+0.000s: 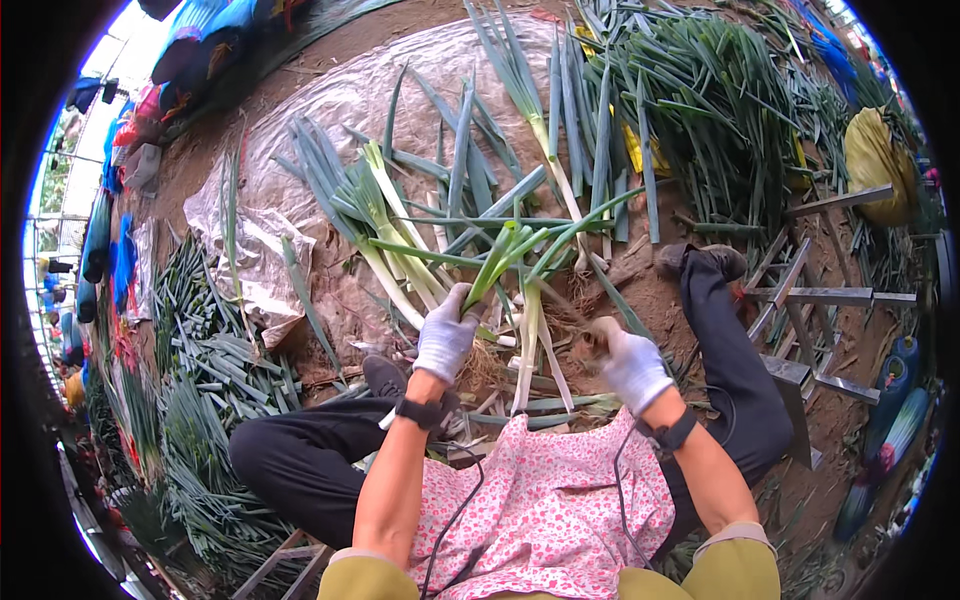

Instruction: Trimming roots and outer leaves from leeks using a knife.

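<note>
Gripping a green onion point(493, 268) around its leafy part, the left hand point(446, 335) has its gloved fingers closed, close to the near edge of the plastic sheet point(330, 85). The right hand point(632, 368), also gloved, is partly curled just right of it; its fingertips look brown and blurred, so I cannot tell whether they hold anything. Between the hands, white stalks point(528, 345) point toward the pink patterned apron point(545, 480). A loose bunch point(350, 205) lies beyond the left hand, its leaves fanning toward the sheet's far left. A large heap of leaves point(710, 110) spreads at the sheet's far right, with a yellow sack point(880, 165) farther out. Past the left edge, more cut greens point(225, 375) lie piled. A metal frame point(830, 297) stands beyond the right edge, beside the person's dark trouser leg point(740, 370).
</note>
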The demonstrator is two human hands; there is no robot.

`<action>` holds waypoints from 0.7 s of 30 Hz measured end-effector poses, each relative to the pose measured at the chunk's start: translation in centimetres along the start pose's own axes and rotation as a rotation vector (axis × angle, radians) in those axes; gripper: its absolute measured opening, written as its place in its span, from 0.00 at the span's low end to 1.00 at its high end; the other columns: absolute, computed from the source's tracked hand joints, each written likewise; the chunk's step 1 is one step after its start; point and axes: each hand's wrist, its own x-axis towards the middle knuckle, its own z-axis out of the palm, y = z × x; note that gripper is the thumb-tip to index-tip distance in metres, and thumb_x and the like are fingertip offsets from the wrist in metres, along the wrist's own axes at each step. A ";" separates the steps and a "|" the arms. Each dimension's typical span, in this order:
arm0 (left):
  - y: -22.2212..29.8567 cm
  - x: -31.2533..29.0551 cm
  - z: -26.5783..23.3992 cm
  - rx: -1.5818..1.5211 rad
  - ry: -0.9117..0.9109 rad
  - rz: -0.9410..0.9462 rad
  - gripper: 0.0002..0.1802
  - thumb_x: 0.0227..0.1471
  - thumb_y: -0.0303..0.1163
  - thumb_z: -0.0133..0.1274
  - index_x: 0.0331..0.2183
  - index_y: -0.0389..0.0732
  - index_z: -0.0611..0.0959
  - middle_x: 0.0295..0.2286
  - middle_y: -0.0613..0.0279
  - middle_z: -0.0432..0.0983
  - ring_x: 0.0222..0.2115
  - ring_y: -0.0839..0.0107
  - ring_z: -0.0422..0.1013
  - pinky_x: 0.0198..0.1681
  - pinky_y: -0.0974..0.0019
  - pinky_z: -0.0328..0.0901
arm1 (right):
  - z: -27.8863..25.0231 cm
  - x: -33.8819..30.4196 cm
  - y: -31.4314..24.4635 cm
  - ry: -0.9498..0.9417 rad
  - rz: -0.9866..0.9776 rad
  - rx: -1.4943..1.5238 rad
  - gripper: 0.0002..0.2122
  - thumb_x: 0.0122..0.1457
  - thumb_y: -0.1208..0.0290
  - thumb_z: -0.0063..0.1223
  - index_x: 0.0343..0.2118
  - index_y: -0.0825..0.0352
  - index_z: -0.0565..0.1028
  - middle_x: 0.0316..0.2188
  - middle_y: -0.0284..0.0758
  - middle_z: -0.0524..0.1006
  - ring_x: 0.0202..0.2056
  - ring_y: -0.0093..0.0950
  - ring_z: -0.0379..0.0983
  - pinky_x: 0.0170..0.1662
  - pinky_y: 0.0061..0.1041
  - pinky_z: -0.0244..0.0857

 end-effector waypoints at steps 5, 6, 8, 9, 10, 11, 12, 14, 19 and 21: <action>-2.4 2.7 -2.8 0.039 0.125 -0.008 0.17 0.67 0.32 0.62 0.55 0.43 0.82 0.38 0.51 0.88 0.37 0.62 0.84 0.43 0.59 0.76 | 1.1 2.2 6.4 -0.074 0.344 -0.082 0.20 0.70 0.57 0.62 0.54 0.68 0.76 0.38 0.55 0.85 0.41 0.57 0.83 0.44 0.50 0.76; -3.9 2.8 -2.7 0.053 0.147 -0.053 0.17 0.68 0.32 0.62 0.55 0.41 0.82 0.38 0.52 0.88 0.37 0.64 0.83 0.42 0.59 0.76 | 1.5 0.9 7.2 -0.038 0.322 0.009 0.19 0.70 0.57 0.63 0.53 0.68 0.76 0.36 0.54 0.85 0.39 0.56 0.84 0.42 0.49 0.76; -5.9 5.8 -3.7 -0.046 0.309 -0.079 0.17 0.69 0.33 0.61 0.55 0.38 0.81 0.38 0.52 0.88 0.37 0.64 0.83 0.42 0.57 0.76 | 0.7 0.2 7.6 0.027 0.323 0.274 0.19 0.70 0.59 0.65 0.53 0.69 0.76 0.35 0.50 0.86 0.37 0.46 0.85 0.41 0.43 0.76; -6.6 8.0 -4.3 -0.160 0.400 -0.083 0.18 0.69 0.34 0.61 0.55 0.38 0.81 0.36 0.53 0.87 0.34 0.64 0.81 0.39 0.57 0.75 | 0.3 0.0 7.9 0.045 0.328 0.353 0.19 0.70 0.60 0.67 0.53 0.70 0.76 0.35 0.48 0.86 0.36 0.41 0.85 0.40 0.40 0.76; -7.1 10.3 -5.3 -0.275 0.463 -0.113 0.18 0.69 0.35 0.62 0.55 0.38 0.80 0.35 0.54 0.86 0.32 0.64 0.80 0.36 0.58 0.74 | -0.1 -0.4 7.9 0.057 0.354 0.430 0.19 0.69 0.61 0.68 0.54 0.70 0.77 0.34 0.46 0.86 0.35 0.36 0.85 0.40 0.37 0.76; -7.8 12.5 -6.8 -0.383 0.504 -0.158 0.19 0.69 0.36 0.62 0.54 0.37 0.80 0.33 0.55 0.85 0.29 0.65 0.79 0.33 0.58 0.73 | -0.7 -0.6 8.1 0.070 0.363 0.453 0.21 0.70 0.60 0.68 0.55 0.71 0.76 0.34 0.44 0.85 0.34 0.33 0.83 0.40 0.35 0.76; -8.6 14.6 -8.5 -0.477 0.532 -0.206 0.19 0.69 0.38 0.62 0.54 0.37 0.80 0.32 0.55 0.84 0.27 0.65 0.78 0.30 0.59 0.72 | -1.3 -0.8 8.3 0.084 0.371 0.476 0.22 0.70 0.59 0.68 0.56 0.72 0.76 0.33 0.41 0.85 0.33 0.30 0.81 0.40 0.33 0.76; -10.7 18.2 -12.8 -0.543 0.568 -0.305 0.21 0.68 0.40 0.63 0.53 0.36 0.79 0.29 0.57 0.82 0.22 0.65 0.76 0.25 0.60 0.71 | -2.0 -0.6 8.8 0.109 0.370 0.557 0.25 0.71 0.58 0.68 0.58 0.73 0.75 0.32 0.36 0.83 0.31 0.25 0.77 0.38 0.29 0.74; -9.2 24.9 -13.0 0.562 0.602 -0.327 0.40 0.58 0.50 0.70 0.60 0.30 0.78 0.47 0.34 0.80 0.47 0.44 0.77 0.52 0.45 0.72 | -4.3 1.0 10.3 0.184 0.584 0.870 0.29 0.71 0.57 0.68 0.65 0.71 0.69 0.26 0.25 0.76 0.23 0.15 0.66 0.26 0.20 0.63; -2.9 27.8 -7.0 0.651 0.475 -0.070 0.37 0.55 0.48 0.73 0.56 0.31 0.84 0.53 0.31 0.79 0.55 0.40 0.77 0.60 0.43 0.70 | -5.1 1.5 10.3 0.287 0.713 0.973 0.30 0.71 0.58 0.68 0.66 0.69 0.67 0.23 0.22 0.72 0.19 0.11 0.62 0.20 0.16 0.56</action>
